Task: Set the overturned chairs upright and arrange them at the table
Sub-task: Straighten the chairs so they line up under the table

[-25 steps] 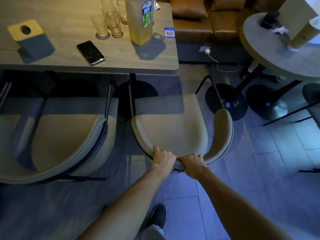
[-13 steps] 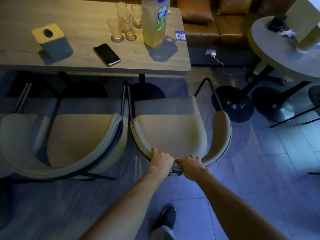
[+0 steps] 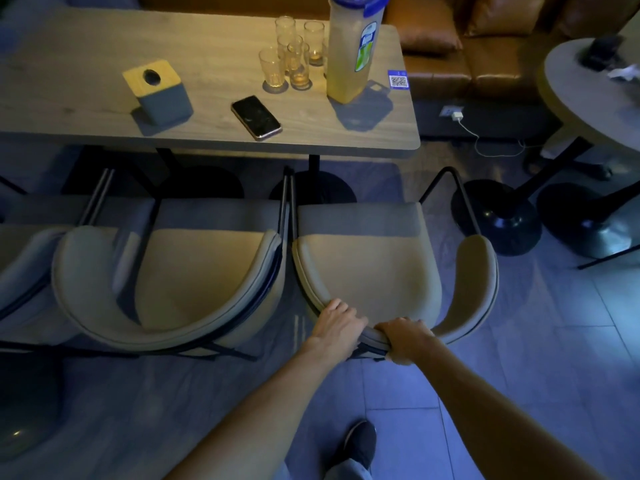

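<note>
While the chair (image 3: 374, 268) is standing upright beside its neighbour (image 3: 194, 282) at the table (image 3: 104, 109), the left hand (image 3: 337, 323) and right hand (image 3: 403, 339) are gripping its backrest (presumably for steering it in).

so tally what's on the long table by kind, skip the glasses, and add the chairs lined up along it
chairs: 3
tissue box: 1
phone: 1
jug: 1
qr sticker: 1
total: 7
</note>
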### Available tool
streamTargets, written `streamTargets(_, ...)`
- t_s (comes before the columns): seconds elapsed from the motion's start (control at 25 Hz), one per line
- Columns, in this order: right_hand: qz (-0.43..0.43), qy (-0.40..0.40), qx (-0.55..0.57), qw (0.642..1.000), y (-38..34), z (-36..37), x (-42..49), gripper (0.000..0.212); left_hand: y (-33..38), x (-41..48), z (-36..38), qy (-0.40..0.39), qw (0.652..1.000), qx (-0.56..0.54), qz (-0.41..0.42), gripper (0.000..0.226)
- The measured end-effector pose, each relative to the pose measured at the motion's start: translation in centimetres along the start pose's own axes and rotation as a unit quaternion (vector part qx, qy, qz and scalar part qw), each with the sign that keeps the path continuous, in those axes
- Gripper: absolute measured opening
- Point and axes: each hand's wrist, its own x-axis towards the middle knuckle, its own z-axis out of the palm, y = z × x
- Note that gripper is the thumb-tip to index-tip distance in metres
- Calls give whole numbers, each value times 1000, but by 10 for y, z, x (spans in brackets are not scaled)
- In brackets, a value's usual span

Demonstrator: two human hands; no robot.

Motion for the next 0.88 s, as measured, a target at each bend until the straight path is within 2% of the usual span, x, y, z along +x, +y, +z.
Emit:
streamTargets(0.12,-43,-28,68,996,-29,-23,9,47,-32,-17,-1,61,998,-3,28,32)
streamTargets(0.2,-57,8,113,992,-57,-34,17,41,-57,-29,-7,94,995,-30,11,40)
streamTargets(0.4,-12,91,221,971,-101,-42,34,32,-121,-70,-19,105,981,-45,-155,64)
streamTargets(0.52,5,101,224,969,-107,-43,38,32,-159,-94,-9,74,967,-50,-239,73)
streamTargets(0.64,10,112,211,971,-109,-47,41,31,-174,-103,6,3,954,-134,-268,67)
streamTargets(0.72,13,116,213,970,-113,-52,44,30,-171,-101,12,6,947,-171,-273,60)
streamTargets(0.88,13,108,210,972,-119,-55,46,30,-171,-97,14,21,948,-168,-269,58)
